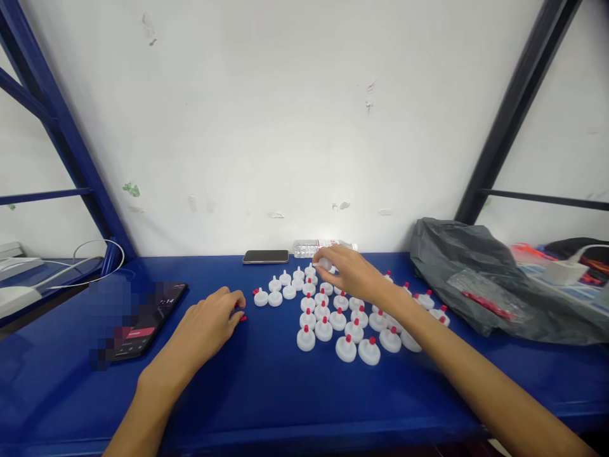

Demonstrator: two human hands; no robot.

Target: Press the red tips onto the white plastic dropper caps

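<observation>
Several white round caps with nozzles stand on the blue table (266, 393). Many carry red tips, like the front cap (369, 352); others at the left are bare, like one white cap (275, 299). My right hand (346, 270) is over the back of the group, its thumb and fingers closed on a white cap (325, 263). To the left of the caps, my left hand (214, 317) rests low over the table, fingers curled and pinched around small red tips. One red tip (243, 318) shows beside its thumb.
A phone with a lit screen (147, 324) lies at the left, a dark phone (265, 256) near the wall. A plastic bottle (304, 248) lies behind the caps. At the right, a grey bag (457, 273) bears a clear bag of red pieces (490, 304).
</observation>
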